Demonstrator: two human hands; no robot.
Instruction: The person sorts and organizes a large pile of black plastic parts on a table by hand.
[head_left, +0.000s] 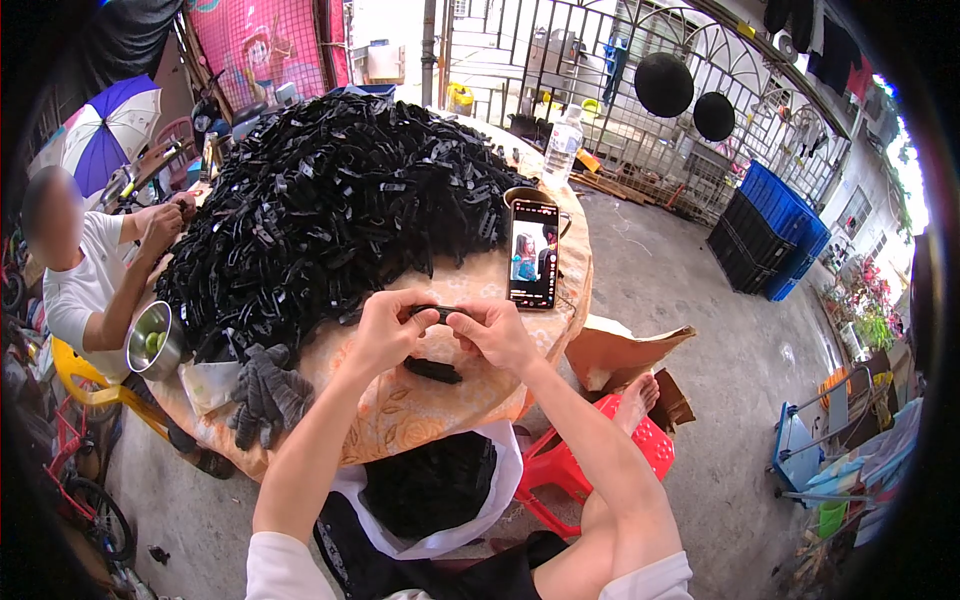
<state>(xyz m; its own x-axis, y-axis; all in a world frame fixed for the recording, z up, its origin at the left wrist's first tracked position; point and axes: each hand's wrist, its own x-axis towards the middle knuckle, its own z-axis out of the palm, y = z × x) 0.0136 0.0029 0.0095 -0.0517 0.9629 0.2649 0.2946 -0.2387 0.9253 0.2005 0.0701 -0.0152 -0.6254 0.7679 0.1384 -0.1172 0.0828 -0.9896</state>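
My left hand and my right hand meet over the near side of the table, fingertips closed on the two ends of a small, long black plastic piece. Its exact kind is too small to tell. Just below my hands, one or more similar black pieces lie on the orange patterned tablecloth. A large heap of black plastic pieces rises beyond my hands and to the left. Under the table edge, a white bag stands open with black pieces inside.
A phone stands propped against a cup, near a clear bottle. Grey gloves and a metal bowl lie left. Another person works at the left side. A red stool and cardboard are right.
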